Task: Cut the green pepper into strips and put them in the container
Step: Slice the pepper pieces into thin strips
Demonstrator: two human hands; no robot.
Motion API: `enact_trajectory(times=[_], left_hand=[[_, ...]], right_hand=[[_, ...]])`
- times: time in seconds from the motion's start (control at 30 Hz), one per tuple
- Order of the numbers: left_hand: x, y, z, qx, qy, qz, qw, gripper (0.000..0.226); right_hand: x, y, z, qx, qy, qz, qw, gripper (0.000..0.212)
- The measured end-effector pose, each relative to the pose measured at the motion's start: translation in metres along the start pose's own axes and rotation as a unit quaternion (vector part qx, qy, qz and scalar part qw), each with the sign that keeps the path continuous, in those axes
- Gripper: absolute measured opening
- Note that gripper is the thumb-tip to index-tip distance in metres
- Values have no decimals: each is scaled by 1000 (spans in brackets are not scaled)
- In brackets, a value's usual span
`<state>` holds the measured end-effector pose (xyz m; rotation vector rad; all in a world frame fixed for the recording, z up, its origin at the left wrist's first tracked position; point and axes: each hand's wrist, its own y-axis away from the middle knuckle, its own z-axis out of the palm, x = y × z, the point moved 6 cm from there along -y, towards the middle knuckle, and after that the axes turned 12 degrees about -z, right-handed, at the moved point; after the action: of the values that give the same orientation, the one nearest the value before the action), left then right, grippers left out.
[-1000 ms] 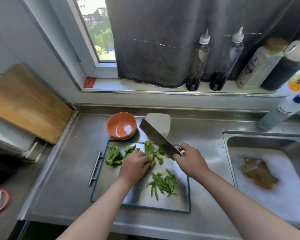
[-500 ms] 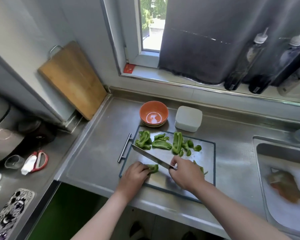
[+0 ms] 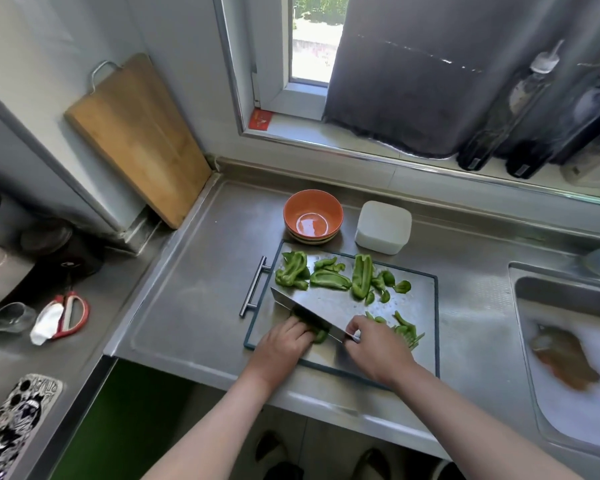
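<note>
On the steel cutting board [image 3: 426, 348] lie several uncut green pepper pieces [image 3: 329, 277] along its far edge. My left hand [image 3: 284, 342] holds down one pepper piece [image 3: 320, 336] at the board's near left, fingers curled over it. My right hand [image 3: 374, 344] grips the handle of a cleaver [image 3: 312, 311], whose blade rests across that piece. Cut green strips [image 3: 404, 329] lie just right of my right hand. The white container [image 3: 383, 227] stands beyond the board, and an orange bowl [image 3: 313, 216] sits to its left.
A wooden board [image 3: 136, 140] leans on the wall at left. Red scissors [image 3: 66, 315], a small glass [image 3: 13, 317] and a patterned phone [image 3: 11, 427] lie on the lower left counter. The sink [image 3: 568, 341] with foamy water is at right. Bottles [image 3: 510, 109] line the sill.
The view swung left. My left hand brought a pepper piece from the far pile to the board's near left, and the cleaver came down from raised to lie across it.
</note>
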<state>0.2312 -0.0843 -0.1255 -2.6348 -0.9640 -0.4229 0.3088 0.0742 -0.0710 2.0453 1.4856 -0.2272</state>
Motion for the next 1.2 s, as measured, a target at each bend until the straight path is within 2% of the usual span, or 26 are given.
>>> enact_trajectory(times=[0.1, 0.23, 0.33, 0.47, 0.63, 0.7, 0.9, 1.1, 1.2], left_hand=[[7, -8, -3, 24, -14, 35, 999, 15], [5, -15, -8, 22, 24, 20, 999, 11], [-6, -16, 0, -48, 57, -16, 997, 25], [-8, -8, -2, -124, 48, -45, 990, 50], [-1, -1, -11, -157, 84, -48, 983, 76], [1, 3, -11, -153, 82, -27, 984, 74], [11, 12, 0, -110, 35, 63, 991, 42], [18, 1, 5, -72, 14, 58, 996, 36], [20, -4, 6, -67, 4, 52, 996, 39]], right_hand=[[-1, -3, 1, 4, -7, 7, 1000, 10], [3, -4, -9, 30, -10, 15, 999, 9], [4, -3, -20, 43, -13, 13, 999, 9], [1, -1, -26, 42, -4, 5, 999, 7], [3, -2, -18, 29, 19, 4, 999, 9], [4, -2, -12, 16, 19, 1, 1000, 9], [2, -6, -1, 11, 10, -19, 1000, 9], [-3, -1, -6, 69, 45, -52, 995, 14], [-8, 7, -4, 67, 92, -86, 990, 20]])
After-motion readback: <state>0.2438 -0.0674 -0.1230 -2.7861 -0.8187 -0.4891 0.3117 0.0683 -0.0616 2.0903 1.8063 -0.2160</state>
